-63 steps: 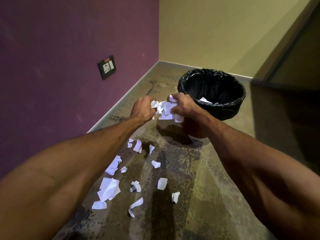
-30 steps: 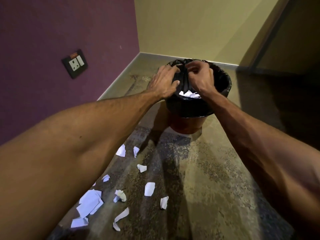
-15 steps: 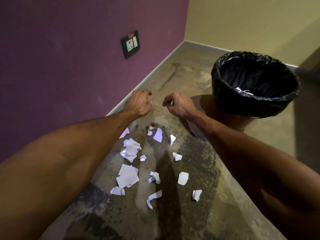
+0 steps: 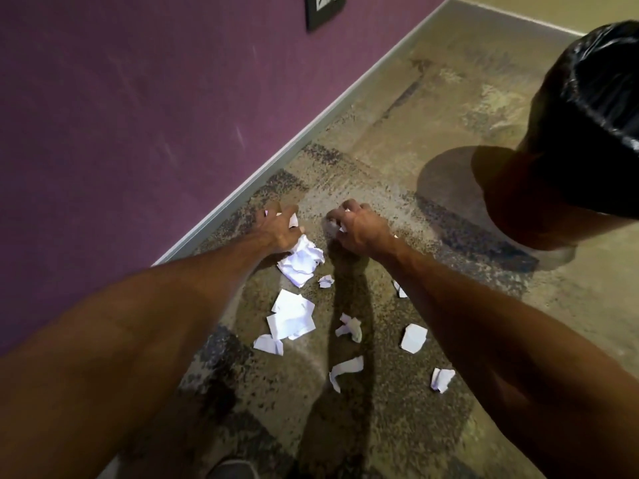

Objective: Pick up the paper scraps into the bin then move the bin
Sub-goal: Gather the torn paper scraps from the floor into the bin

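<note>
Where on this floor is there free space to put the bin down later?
Bare floor lies between the purple wall and the bin, beyond the left hand and right hand. Another free patch is right of the right forearm. Crowded: paper scraps fill the strip between the forearms.

The paper scraps [image 4: 300, 259] are crumpled, matt white; the bin [image 4: 587, 108] wears glossy black plastic; the floor [image 4: 397, 140] looks rough, speckled.
</note>
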### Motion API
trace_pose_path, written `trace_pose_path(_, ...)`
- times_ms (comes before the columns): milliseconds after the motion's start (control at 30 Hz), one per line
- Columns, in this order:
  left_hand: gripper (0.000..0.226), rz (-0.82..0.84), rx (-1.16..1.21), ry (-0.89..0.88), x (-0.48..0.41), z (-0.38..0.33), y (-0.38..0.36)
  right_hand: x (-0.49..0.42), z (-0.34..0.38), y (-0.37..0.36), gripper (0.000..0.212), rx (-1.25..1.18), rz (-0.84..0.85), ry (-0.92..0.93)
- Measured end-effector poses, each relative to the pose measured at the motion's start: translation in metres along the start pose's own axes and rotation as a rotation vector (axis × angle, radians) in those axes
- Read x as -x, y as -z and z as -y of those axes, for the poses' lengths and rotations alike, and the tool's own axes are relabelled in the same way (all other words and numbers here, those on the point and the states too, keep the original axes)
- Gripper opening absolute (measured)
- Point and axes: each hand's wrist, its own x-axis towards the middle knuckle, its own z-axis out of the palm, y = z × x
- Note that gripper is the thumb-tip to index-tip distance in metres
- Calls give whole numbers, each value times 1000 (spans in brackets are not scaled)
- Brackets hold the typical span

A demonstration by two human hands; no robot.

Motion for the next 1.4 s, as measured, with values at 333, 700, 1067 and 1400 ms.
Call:
trace_pose_path(333, 83, -45, 10, -27, 54, -27, -35, 63, -15, 4, 37, 159, -95, -102)
trace_pose_path(700, 81, 9, -179, -90, 124, -78, -69, 160, -41, 0, 29, 170, -41, -16)
trace_pose_path(1067, 42, -154, -108, -209, 142, -114, -88, 209, -37, -13, 40, 57, 11, 93)
trace_pose_path(1400, 27, -219, 51, -244, 130, -112, -73, 194, -29, 13, 10, -246, -22, -177)
